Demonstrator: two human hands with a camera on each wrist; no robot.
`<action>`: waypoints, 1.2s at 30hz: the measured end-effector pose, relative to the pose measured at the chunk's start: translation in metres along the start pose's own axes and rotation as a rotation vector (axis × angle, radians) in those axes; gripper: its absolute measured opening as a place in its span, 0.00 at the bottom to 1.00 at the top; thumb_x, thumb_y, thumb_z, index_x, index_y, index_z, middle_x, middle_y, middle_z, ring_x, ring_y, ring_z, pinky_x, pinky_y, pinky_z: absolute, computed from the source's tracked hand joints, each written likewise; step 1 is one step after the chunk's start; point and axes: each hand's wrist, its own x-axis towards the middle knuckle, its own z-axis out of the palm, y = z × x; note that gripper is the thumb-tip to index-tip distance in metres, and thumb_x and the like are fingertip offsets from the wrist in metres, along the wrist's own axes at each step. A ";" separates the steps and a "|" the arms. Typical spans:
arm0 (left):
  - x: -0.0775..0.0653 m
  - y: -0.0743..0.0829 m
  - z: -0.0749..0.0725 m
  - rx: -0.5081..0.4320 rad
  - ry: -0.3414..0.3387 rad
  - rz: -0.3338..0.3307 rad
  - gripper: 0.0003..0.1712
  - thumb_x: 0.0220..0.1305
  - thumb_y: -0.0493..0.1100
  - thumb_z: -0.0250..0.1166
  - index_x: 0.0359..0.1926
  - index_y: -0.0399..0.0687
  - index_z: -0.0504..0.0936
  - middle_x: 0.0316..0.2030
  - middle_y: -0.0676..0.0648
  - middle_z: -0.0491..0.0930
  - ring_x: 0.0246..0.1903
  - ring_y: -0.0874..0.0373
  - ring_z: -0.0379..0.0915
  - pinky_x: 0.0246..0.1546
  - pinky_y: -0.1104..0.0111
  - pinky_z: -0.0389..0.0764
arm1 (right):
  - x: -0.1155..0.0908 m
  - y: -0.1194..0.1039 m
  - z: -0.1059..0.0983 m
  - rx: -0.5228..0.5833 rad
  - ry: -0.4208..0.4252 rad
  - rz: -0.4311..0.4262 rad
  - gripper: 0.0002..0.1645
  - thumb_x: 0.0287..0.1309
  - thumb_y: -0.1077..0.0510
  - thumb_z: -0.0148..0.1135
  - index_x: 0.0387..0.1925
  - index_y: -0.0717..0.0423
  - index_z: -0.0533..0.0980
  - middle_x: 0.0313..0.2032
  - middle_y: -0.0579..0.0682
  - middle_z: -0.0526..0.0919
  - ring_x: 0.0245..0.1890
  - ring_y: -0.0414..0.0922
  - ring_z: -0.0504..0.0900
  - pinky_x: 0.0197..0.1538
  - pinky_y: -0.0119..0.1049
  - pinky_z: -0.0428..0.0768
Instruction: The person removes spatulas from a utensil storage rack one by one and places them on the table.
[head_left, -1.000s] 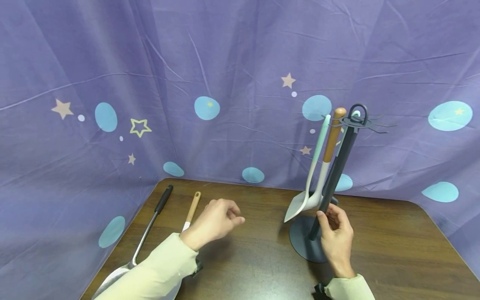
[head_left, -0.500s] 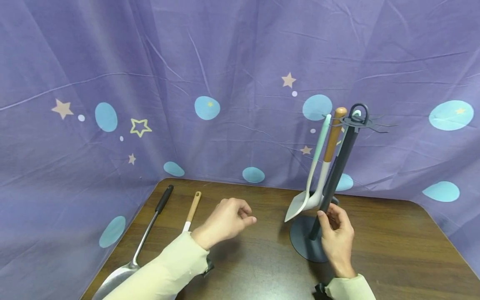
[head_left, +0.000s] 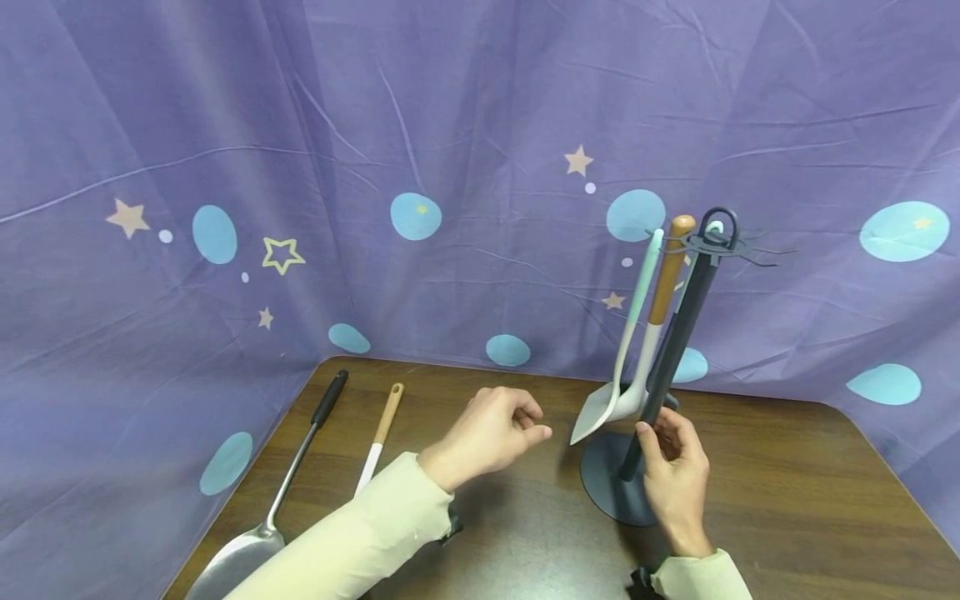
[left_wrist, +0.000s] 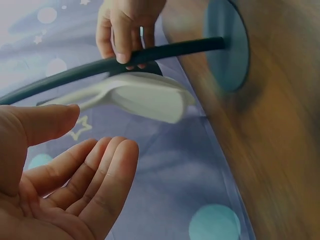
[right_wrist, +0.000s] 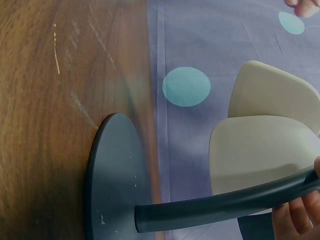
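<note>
My right hand (head_left: 678, 492) grips the lower pole of a dark utensil stand (head_left: 678, 333), thumb on one side and fingers on the other. Its round base (head_left: 600, 475) rests on the table. From the stand's top hooks hang a mint-handled turner (head_left: 628, 333) and a white utensil with a brown wooden handle (head_left: 663, 287). Another light handle is mostly hidden behind the pole, and part of something dark shows low behind it. My left hand (head_left: 487, 433) hovers over the table, left of the hanging turner. In the left wrist view its loosely bent fingers (left_wrist: 107, 185) hold nothing.
On the table's left lies a steel wok turner (head_left: 240, 558) with a black handle, partly behind the left sleeve. Beside it, a wood-and-white handle (head_left: 386, 417) runs under the sleeve. Bare hooks (head_left: 765, 254) stick out on the stand's right. A purple curtain (head_left: 480, 167) backs the table.
My left hand has moved right, away from the wood-and-white handle and closer to the stand. My right hand has stayed on the pole, and the hanging utensils have not moved.
</note>
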 end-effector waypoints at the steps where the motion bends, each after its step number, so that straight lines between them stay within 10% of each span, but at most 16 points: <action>1: 0.002 0.003 0.001 -0.007 0.002 0.007 0.09 0.55 0.46 0.71 0.32 0.47 0.84 0.23 0.59 0.79 0.23 0.71 0.73 0.29 0.75 0.75 | 0.000 0.000 0.000 0.003 0.000 0.001 0.15 0.55 0.73 0.62 0.46 0.70 0.75 0.36 0.62 0.81 0.35 0.36 0.80 0.41 0.22 0.77; 21: 0.034 0.035 0.016 -0.025 0.029 0.109 0.11 0.55 0.44 0.70 0.38 0.45 0.82 0.25 0.59 0.80 0.25 0.73 0.73 0.28 0.81 0.74 | 0.001 0.000 -0.002 0.021 -0.011 -0.006 0.15 0.55 0.73 0.62 0.46 0.71 0.75 0.36 0.62 0.81 0.35 0.38 0.81 0.42 0.22 0.78; 36: 0.057 0.050 0.030 -0.105 0.063 0.059 0.24 0.60 0.44 0.67 0.56 0.39 0.77 0.37 0.50 0.83 0.31 0.69 0.78 0.34 0.80 0.76 | 0.000 -0.002 -0.001 0.012 -0.010 -0.006 0.15 0.55 0.73 0.62 0.47 0.71 0.75 0.36 0.63 0.81 0.35 0.38 0.81 0.42 0.22 0.78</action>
